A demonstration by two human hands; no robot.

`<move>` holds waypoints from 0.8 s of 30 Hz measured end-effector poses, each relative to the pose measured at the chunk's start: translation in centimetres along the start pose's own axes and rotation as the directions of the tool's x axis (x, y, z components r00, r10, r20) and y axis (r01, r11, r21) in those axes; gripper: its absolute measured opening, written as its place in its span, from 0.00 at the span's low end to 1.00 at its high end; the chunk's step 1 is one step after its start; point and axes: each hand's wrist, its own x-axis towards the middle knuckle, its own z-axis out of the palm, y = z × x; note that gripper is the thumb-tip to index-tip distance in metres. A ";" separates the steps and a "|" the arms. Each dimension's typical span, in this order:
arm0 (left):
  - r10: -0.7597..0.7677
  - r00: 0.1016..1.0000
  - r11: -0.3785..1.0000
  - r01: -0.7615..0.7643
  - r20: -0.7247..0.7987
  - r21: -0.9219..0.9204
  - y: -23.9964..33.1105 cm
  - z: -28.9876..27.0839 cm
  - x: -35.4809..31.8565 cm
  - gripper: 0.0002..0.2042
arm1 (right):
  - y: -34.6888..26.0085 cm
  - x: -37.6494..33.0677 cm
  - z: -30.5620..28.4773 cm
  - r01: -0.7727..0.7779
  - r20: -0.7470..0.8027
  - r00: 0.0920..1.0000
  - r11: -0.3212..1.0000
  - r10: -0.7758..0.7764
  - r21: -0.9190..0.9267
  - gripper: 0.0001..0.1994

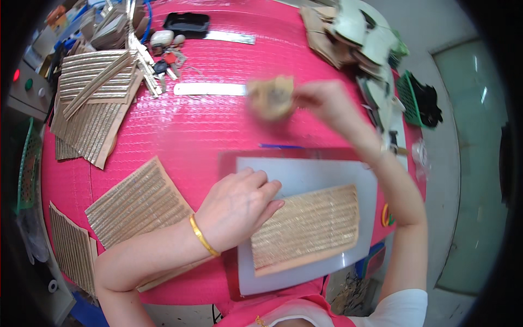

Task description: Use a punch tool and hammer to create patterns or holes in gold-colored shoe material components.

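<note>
Left arm (158,246): elbow sharply bent, forearm angled toward 2 o'clock.
Left hand (237,210): back upward, fingers loosely curled, thumb pointing about 2 o'clock.
Right arm (400,191): elbow bent, forearm raised toward 11 o'clock.
Right hand (329,103): blurred, reaching toward 10 o'clock, fingertips pinched.

The table is covered by a glossy pink sheet (180,133), plastic-looking and finely textured. A smooth, pale board (321,170) is seen at the near middle; on it is laid a ribbed gold panel (305,229), metallic in sheen and edged with a matt beige backing. Similar shiny ridges are shown by the striped panel (139,201) at near left. Bare metal is suggested by the bright ruler (210,89), glossy black plastic by the far tray (186,23). Polished metal is suggested by the gold bracelet (202,237).
</note>
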 end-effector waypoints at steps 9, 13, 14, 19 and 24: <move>-0.248 0.968 0.935 0.246 -0.026 0.257 5.5 5.6 -0.8 0.20 | -4.0 -16.3 -6.8 -0.363 -0.119 0.915 0.915 0.385 0.174 0.11; -0.475 0.880 0.859 0.470 -0.029 0.203 7.7 8.4 -1.8 0.19 | -2.8 -21.5 -5.7 -0.475 0.083 0.878 0.839 0.471 0.264 0.09; -0.479 0.877 0.853 0.476 -0.043 0.216 8.3 8.3 -1.6 0.19 | -2.6 -22.2 -4.9 -0.425 0.157 0.902 0.889 0.402 0.171 0.10; -0.474 0.867 0.859 0.494 -0.153 0.138 9.1 9.5 -4.6 0.10 | -3.9 -22.9 -0.6 -0.158 0.072 0.987 0.964 0.145 0.216 0.18; -0.498 0.843 0.858 0.446 -0.204 -0.255 12.9 4.3 -7.4 0.21 | -3.9 -23.4 0.3 -0.194 0.054 0.981 0.916 0.187 0.351 0.24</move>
